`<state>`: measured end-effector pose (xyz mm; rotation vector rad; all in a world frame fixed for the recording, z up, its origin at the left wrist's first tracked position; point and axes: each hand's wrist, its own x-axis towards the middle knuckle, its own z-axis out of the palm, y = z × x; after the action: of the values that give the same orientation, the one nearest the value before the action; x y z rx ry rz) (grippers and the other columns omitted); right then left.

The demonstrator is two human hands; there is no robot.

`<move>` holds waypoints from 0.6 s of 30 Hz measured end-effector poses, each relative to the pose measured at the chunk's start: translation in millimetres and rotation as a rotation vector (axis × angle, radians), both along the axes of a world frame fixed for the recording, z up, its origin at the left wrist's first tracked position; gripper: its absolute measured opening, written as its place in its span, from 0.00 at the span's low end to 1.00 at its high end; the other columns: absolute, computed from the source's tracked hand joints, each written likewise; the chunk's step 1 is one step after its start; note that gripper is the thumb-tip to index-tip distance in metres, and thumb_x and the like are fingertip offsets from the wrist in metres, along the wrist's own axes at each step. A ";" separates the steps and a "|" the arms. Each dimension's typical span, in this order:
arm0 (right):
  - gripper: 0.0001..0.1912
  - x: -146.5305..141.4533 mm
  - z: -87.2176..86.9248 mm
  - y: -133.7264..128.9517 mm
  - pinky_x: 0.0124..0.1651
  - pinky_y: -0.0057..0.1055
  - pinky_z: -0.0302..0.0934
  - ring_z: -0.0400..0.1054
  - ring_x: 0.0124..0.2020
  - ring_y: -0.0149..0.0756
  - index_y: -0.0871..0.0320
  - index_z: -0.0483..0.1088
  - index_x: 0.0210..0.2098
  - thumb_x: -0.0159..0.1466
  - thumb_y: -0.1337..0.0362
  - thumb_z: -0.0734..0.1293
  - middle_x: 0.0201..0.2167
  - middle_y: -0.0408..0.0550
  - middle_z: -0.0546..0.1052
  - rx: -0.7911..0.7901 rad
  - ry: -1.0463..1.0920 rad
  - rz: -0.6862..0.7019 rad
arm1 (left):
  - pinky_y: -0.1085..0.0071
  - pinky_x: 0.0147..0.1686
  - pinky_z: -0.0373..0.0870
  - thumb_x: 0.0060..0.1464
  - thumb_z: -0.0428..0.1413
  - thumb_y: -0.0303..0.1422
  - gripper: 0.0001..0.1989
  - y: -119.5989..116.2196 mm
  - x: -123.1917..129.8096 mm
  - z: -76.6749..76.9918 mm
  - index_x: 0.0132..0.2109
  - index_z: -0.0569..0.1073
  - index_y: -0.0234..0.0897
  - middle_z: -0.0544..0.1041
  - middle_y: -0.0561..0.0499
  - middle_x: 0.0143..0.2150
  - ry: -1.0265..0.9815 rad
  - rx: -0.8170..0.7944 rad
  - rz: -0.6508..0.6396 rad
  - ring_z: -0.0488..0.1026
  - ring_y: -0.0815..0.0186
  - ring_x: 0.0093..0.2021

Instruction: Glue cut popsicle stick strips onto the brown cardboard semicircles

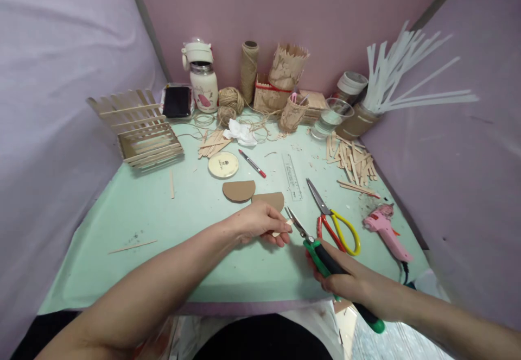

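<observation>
Pinched in my left hand (266, 223) is a short piece of wooden craft stick (288, 222), near the front middle of the table. My right hand (342, 278) is wrapped round the green and black handles of long-nose pliers (325, 262). The pliers' jaws are a little apart and point at the stick's end; whether they touch it I cannot tell. Two half-round cardboard pieces lie just beyond my left hand, one cardboard half (239, 191) in full view and the other cardboard half (268, 201) partly covered by the hand. Scissors (331, 216) with red and yellow handles lie beyond the pliers.
A pink glue gun (388, 232) lies at the right, below a pile of craft sticks (352, 159). A ruler (292, 177), a pen (252, 163) and a round lid (223, 164) lie mid-table. A stick basket (150, 143), bottle (204, 88) and water cup (330, 118) stand behind.
</observation>
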<state>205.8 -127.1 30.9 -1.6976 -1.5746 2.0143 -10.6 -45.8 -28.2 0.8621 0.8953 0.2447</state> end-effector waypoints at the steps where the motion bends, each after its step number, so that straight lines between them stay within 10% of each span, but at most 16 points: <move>1: 0.11 0.9 0.3 -4.8 0.35 0.31 0.58 0.61 0.33 0.34 0.54 0.62 0.36 0.53 0.63 0.64 0.30 0.41 0.66 -0.019 0.005 -0.002 | 0.78 0.24 0.69 0.40 0.70 0.37 0.12 -2.4 1.4 -0.3 0.26 0.79 0.31 0.79 0.48 0.23 -0.011 -0.023 -0.011 0.74 0.72 0.24; 18: 0.10 2.2 -7.2 -17.5 0.27 0.29 0.56 0.56 0.26 0.30 0.53 0.59 0.32 0.51 0.62 0.63 0.28 0.39 0.62 0.045 0.042 -0.258 | 0.76 0.27 0.68 0.45 0.67 0.38 0.12 -9.4 1.7 7.2 0.27 0.79 0.32 0.79 0.48 0.25 -0.023 0.037 -0.068 0.74 0.72 0.24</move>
<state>208.0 -144.6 23.7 -1.7287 -1.3010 1.8610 -8.9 -55.2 -20.9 0.9205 0.8403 0.2125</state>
